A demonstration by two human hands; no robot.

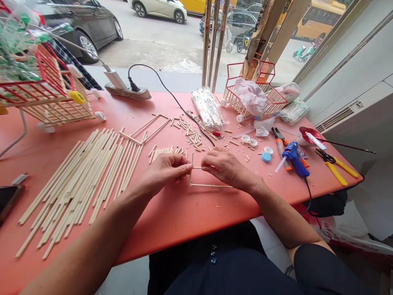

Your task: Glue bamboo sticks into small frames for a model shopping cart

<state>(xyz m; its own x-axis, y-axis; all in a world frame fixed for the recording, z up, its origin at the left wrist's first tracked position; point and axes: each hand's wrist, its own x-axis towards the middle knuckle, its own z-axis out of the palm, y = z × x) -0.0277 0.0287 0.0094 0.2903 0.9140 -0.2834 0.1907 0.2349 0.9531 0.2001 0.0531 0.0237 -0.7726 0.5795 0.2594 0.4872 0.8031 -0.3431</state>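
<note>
My left hand is closed, with thumb and fingers pinching a thin wooden stick at a joint of a small stick frame. Close on its right, my right hand pinches a short crosswise stick that runs between both hands. The frame has one upright side and a long bottom stick lying on the red table. Fingers hide part of the frame. Just behind my left hand lies a row of short cut sticks.
Long sticks spread at left beside a joined stick frame. Stick carts stand at back left and right. A blue glue gun, pliers, caps and a black cable lie around.
</note>
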